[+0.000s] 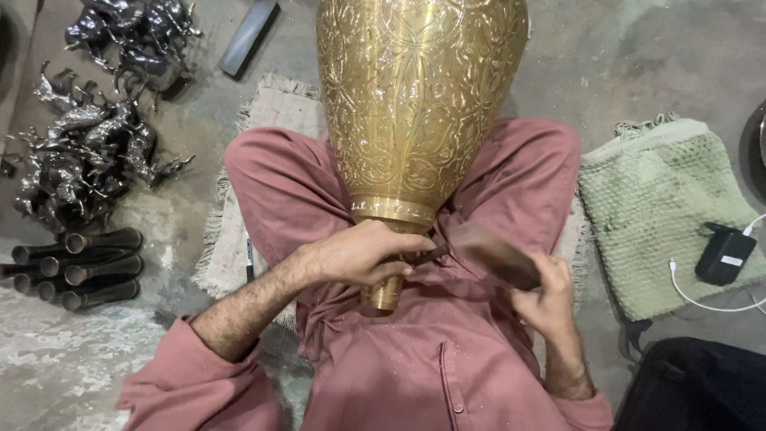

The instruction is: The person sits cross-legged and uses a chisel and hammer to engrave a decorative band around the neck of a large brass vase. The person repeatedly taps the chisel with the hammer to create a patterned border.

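Nearest to us are our own forearms in dusty rose sleeves, reaching down over our crossed legs as we sit on the floor. Our left hand (363, 254) curls over the narrow neck of a large brass vase (419, 104), its fingers (399, 267) closed around a thin dark tool (427, 254) pressed against the metal. Our right hand (546, 299) grips the handle of a dark wooden mallet (495, 254), fingers wrapped shut around it, the mallet's head blurred and lying just beside the end of the thin tool.

The vase lies in our lap, neck toward us and its wide body pointing away between our knees. Its golden skin is covered in engraved floral and scrolling patterns, with a plain band near the neck.

Under our legs lies a pale fringed mat (275, 112). To the left, on the concrete floor (72, 359), sits a heap of dark metal animal figurines (88, 144), and nearer us a row of dark metal tubes (76, 267) laid side by side. To the right lies a folded green woven cloth (662, 207) with a small black charger (724, 255) and its white cable (702, 299) resting on it. A dark bag (694, 387) fills the lower right corner.
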`<state>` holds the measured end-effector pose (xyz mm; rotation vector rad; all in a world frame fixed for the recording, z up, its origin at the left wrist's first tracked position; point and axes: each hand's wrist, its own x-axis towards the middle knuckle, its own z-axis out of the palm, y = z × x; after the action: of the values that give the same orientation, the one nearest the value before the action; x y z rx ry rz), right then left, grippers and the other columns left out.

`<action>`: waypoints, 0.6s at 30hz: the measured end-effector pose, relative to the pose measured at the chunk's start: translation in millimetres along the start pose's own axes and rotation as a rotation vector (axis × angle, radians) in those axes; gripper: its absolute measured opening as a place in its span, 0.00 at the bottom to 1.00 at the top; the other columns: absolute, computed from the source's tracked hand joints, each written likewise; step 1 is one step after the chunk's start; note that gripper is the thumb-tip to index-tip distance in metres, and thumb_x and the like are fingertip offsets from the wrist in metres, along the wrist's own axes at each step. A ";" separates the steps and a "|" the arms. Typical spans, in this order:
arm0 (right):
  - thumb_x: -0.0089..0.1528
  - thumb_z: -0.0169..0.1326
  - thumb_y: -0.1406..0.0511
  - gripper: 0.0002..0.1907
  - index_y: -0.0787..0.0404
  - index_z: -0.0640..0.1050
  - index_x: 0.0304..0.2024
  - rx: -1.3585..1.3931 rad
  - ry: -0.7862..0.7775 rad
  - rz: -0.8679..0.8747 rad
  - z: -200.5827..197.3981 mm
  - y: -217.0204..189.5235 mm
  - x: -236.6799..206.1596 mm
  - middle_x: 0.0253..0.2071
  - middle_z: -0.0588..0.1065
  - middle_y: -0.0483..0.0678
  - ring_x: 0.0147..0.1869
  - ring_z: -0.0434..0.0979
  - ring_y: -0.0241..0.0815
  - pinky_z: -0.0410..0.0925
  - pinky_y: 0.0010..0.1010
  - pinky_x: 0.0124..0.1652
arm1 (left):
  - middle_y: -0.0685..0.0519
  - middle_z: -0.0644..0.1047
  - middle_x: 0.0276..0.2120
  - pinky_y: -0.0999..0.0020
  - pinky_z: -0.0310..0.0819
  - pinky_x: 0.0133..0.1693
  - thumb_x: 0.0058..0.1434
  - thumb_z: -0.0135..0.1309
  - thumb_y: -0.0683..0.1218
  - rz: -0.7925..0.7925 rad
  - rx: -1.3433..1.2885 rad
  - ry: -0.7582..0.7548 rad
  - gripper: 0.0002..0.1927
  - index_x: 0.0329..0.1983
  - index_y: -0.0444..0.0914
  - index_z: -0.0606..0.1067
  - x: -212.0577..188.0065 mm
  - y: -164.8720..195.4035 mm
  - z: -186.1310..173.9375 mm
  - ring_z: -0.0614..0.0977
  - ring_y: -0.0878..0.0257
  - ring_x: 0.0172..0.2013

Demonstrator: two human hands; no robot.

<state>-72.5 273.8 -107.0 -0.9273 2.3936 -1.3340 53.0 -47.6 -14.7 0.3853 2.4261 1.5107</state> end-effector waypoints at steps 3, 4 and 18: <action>0.56 0.67 0.66 0.17 0.64 0.77 0.44 0.042 -0.009 0.079 -3.8 0.7 5.0 0.37 0.80 0.50 0.40 0.78 0.37 0.72 0.31 0.41 | 0.44 0.81 0.49 0.57 0.79 0.50 0.62 0.58 0.41 0.017 0.009 0.044 0.24 0.62 0.38 0.71 -1.2 -1.7 2.4 0.84 0.47 0.48; 0.55 0.69 0.66 0.17 0.64 0.77 0.42 -0.016 -0.021 0.100 -5.7 1.9 5.9 0.36 0.79 0.50 0.39 0.77 0.38 0.71 0.31 0.41 | 0.43 0.81 0.50 0.56 0.78 0.50 0.63 0.58 0.42 0.018 0.011 0.052 0.24 0.62 0.37 0.71 -2.1 -2.9 2.7 0.84 0.47 0.49; 0.58 0.65 0.73 0.20 0.64 0.75 0.52 0.480 0.035 0.226 -7.1 37.3 2.8 0.38 0.77 0.42 0.39 0.77 0.29 0.72 0.24 0.41 | 0.45 0.81 0.49 0.58 0.80 0.50 0.67 0.57 0.45 0.011 -0.042 0.087 0.23 0.65 0.38 0.70 -11.3 -6.4 9.3 0.86 0.51 0.48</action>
<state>-93.4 290.9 -133.9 -0.4897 1.9826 -1.7253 66.2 -46.5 -23.7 0.3320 2.4573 1.6124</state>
